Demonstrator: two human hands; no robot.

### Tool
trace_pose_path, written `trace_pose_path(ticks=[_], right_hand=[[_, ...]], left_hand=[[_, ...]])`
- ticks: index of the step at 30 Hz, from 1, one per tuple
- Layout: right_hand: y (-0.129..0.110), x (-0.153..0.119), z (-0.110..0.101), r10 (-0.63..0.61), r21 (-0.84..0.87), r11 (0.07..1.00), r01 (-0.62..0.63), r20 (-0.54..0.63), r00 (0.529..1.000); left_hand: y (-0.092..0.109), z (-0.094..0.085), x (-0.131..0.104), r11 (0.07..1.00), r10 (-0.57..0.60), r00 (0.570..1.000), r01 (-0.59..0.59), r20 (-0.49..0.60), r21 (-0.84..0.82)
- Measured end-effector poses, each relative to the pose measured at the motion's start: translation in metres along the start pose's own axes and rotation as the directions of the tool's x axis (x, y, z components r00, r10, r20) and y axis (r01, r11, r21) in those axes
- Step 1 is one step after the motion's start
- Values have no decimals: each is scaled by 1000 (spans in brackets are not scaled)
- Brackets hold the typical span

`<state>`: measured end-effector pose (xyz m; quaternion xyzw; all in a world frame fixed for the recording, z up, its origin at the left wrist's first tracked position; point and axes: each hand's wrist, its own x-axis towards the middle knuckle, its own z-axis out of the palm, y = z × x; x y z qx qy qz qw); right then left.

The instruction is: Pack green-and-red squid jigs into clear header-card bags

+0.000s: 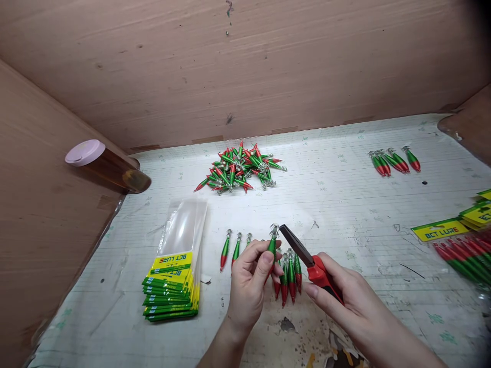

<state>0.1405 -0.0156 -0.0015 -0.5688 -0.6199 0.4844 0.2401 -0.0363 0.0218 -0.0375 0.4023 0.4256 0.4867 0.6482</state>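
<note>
My left hand [251, 276] pinches a green and red squid jig [272, 246] upright, its crown of wire hooks on top. My right hand [341, 289] is closed around a red-handled tool [301, 249] with a long, dark, tapering metal end; whether it is pliers or scissors I cannot tell. The tip lies beside the jig's hooks; contact is unclear. Under and behind my hands, several squid jigs [291, 278] lie in a row with hooks away from me. To the left of them is another jig [225, 251]. My left hand hides part of the row.
A heap of squid jigs [240, 168] lies at the back. Clear packets with yellow-green BCT LURE headers [171, 286] are stacked at left; filled packets [441, 231] lie at right. Several jigs [391, 161] are at back right. A lidded bottle [111, 166] leans against the left board.
</note>
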Motion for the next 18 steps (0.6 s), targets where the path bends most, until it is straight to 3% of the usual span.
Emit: trace_pose_path(ticks=[6,8,11,15,18], right_hand=[[8,-3,4,-51,-263,965,15,-130,990],[15,-2,8,-134,-422,906,19,-244,960],[23,3,12,-306,-642,767,1,-365,879],[24,7,11,-435,-798,602,-43,-373,820],[21,6,6,-463,-832,553,-38,-345,816]], left_hand=[[-1,1,-1,999,-33,999,32,-35,-29],[-1,1,-1,996,-71,997,68,-36,-64],[1,2,-1,988,-113,993,109,-32,-107],[4,4,-1,966,-186,982,180,-20,-184],[6,5,1,938,-245,969,238,3,-251]])
